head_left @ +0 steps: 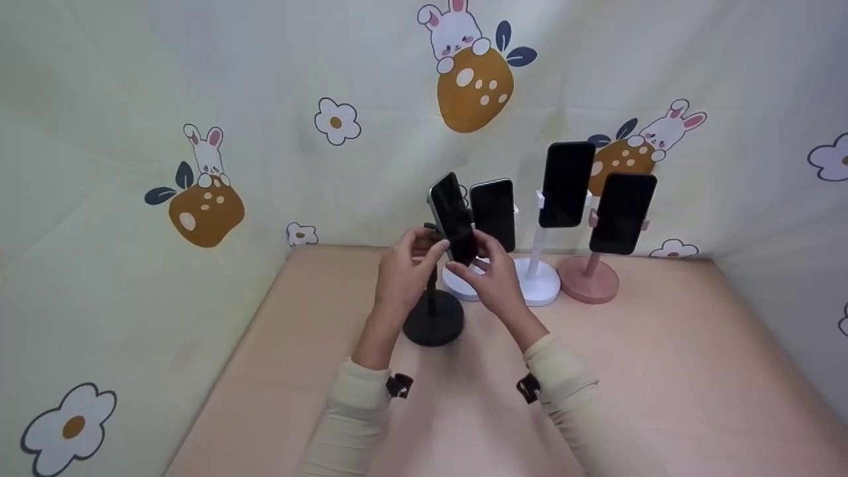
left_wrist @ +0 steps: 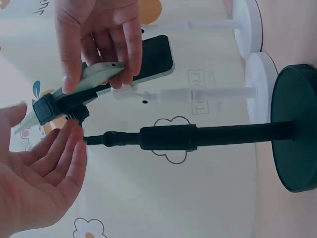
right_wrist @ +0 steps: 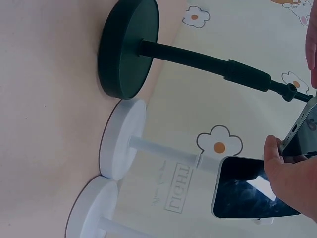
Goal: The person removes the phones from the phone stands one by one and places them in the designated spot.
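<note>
A dark-screened phone (head_left: 454, 212) leans at an angle at the top of a black phone stand (head_left: 434, 324). My right hand (head_left: 493, 275) pinches the phone's lower end between thumb and fingers, as the left wrist view also shows. On the other side, my left hand (head_left: 405, 271) has its fingers loosely bent. Its fingertips (left_wrist: 75, 130) touch the joint behind the black clamp (left_wrist: 64, 105), and its thumb stands apart. The clamp lies behind the phone; how firmly it grips the phone cannot be told.
Two white stands (head_left: 533, 288) and a pink stand (head_left: 589, 281), each bearing an upright phone, stand close together behind and to the right. The nearest white stand's phone (head_left: 495, 215) is just beyond my right hand. A patterned cloth (head_left: 265, 99) hangs behind the table (head_left: 662, 371).
</note>
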